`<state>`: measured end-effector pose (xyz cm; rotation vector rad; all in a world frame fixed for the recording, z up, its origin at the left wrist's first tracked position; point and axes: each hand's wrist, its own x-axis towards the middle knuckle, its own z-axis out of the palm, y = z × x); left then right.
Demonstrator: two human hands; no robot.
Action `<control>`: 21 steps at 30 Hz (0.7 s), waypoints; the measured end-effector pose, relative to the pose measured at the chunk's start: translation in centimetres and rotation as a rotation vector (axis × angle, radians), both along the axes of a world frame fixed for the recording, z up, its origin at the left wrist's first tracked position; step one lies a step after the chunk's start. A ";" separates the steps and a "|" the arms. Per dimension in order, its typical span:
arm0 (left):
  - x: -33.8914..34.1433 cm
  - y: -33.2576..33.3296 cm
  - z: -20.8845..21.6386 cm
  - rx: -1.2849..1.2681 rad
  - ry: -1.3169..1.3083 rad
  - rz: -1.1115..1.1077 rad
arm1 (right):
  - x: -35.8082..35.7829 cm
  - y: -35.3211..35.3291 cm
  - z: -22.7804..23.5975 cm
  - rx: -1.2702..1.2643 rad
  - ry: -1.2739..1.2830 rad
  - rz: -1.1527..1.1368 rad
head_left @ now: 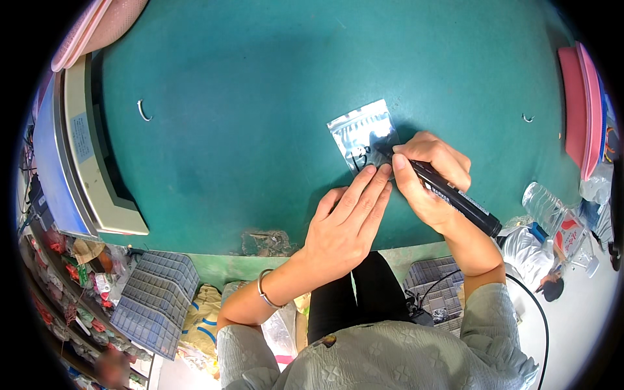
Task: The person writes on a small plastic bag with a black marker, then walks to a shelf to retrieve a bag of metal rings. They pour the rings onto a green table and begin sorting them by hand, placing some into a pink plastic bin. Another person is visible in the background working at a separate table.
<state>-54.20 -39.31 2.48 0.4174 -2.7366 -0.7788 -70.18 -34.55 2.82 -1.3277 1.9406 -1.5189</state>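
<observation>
Your right hand [432, 175] is curled closed around a black marker [448, 194], its tip touching a small silvery plastic pouch [364, 133] that lies flat on the green tabletop [247, 97], out at about one o'clock from your chest. Dark marks already show on the pouch near its lower edge. Your left hand [344, 224] lies open and flat, fingers together, with only the fingertips [377, 175] pressing the pouch's near corner; it grips nothing.

The hold-down looks thin: just that corner is pinned, so a firm stroke toward twelve o'clock could probably swing or wrinkle the slick film and skew the line. Fresh ink on glossy plastic likely stays wet, and your left fingertips sit just beside the marks, so a small slide could smear them. The heel of your right hand rests close to the pouch at four o'clock and could drag it as well.

A beige machine [91, 156] stands at nine o'clock, a pink tray [578, 104] at three o'clock, both well apart from the pouch
</observation>
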 end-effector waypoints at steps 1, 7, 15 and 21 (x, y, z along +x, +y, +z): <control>0.0 0.0 0.0 -0.001 -0.001 0.002 | 0.0 0.0 0.0 -0.003 0.007 0.003; 0.0 0.0 0.0 0.006 0.006 0.005 | 0.0 -0.2 0.0 -0.017 0.036 0.013; -0.1 0.0 0.0 0.002 0.011 0.008 | -0.2 0.5 0.2 0.040 0.039 0.010; 0.0 -0.2 0.1 0.007 -0.013 -0.015 | -0.3 0.9 0.2 0.047 -0.087 -0.065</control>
